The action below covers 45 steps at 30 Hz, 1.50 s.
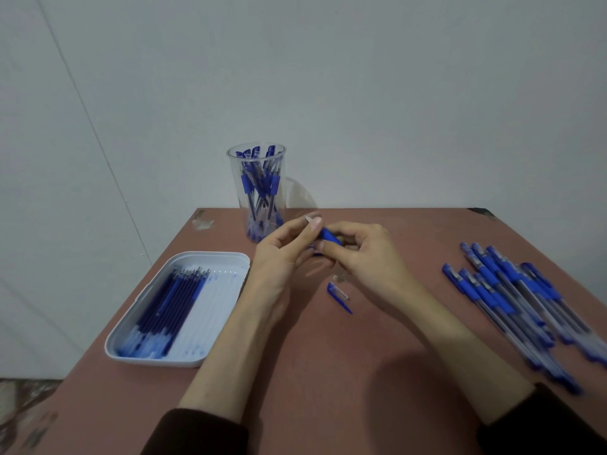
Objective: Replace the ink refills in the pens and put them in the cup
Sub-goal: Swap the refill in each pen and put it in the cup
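Note:
Both my hands meet over the middle of the table around one blue pen [329,237]. My left hand [282,254] pinches its clear end between thumb and fingertips. My right hand [364,251] grips the blue grip section. Most of the pen is hidden by my fingers. A loose blue pen cap [340,297] lies on the table just below my hands. The clear cup [259,159] with several blue pens stands behind my left hand. A white tray [226,257] at the left holds several blue refills [170,307].
A pile of several blue pens [512,297] lies at the right side of the brown table [328,372], reaching its right edge. A small clear piece [340,276] lies near the cap. A pale wall stands right behind the table.

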Available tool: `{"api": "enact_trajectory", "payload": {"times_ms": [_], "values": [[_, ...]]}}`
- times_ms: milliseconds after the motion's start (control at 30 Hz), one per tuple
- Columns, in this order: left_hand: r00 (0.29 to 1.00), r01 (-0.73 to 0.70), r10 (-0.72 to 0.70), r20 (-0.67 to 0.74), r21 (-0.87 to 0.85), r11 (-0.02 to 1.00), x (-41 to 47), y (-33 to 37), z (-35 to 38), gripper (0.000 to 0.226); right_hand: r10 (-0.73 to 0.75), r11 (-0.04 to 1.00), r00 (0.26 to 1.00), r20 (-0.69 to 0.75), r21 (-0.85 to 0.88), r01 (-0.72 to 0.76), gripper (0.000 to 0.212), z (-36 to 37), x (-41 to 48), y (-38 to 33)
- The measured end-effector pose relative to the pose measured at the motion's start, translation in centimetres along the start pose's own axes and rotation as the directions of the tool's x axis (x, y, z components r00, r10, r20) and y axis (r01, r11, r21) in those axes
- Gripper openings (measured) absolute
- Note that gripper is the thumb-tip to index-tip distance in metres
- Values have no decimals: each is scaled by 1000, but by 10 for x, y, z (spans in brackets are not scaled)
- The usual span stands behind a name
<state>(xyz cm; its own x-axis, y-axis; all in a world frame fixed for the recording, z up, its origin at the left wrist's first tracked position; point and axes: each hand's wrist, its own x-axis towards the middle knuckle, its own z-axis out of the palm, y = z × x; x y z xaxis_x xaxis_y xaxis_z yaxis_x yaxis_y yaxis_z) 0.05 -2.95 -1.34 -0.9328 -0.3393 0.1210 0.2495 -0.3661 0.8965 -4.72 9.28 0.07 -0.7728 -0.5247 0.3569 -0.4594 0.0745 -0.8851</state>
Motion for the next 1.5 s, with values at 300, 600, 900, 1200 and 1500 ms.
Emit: {"api": "enact_trajectory", "payload": {"times_ms": [300,600,900,1200,1500], "values": [[999,-31,32,25,-9,999,-3,2,4,13,-11,996,1000,-19,-86,9,10,3,-1,-2],[980,-18,26,196,-43,999,-4,14,1,20,200,835,902,382,415,-361,15,-9,-1,-12],[988,-9,14,157,-34,999,-4,9,5,22,246,818,893,377,413,-400,14,-16,5,-7],[940,-321,14,341,871,371,-10,2,-1,46,360,928,923,-140,-47,-369,10,-36,15,26],[971,-236,134,199,893,383,-3,-3,-12,14,79,891,989,-127,-436,-127,20,-39,11,18]]}}
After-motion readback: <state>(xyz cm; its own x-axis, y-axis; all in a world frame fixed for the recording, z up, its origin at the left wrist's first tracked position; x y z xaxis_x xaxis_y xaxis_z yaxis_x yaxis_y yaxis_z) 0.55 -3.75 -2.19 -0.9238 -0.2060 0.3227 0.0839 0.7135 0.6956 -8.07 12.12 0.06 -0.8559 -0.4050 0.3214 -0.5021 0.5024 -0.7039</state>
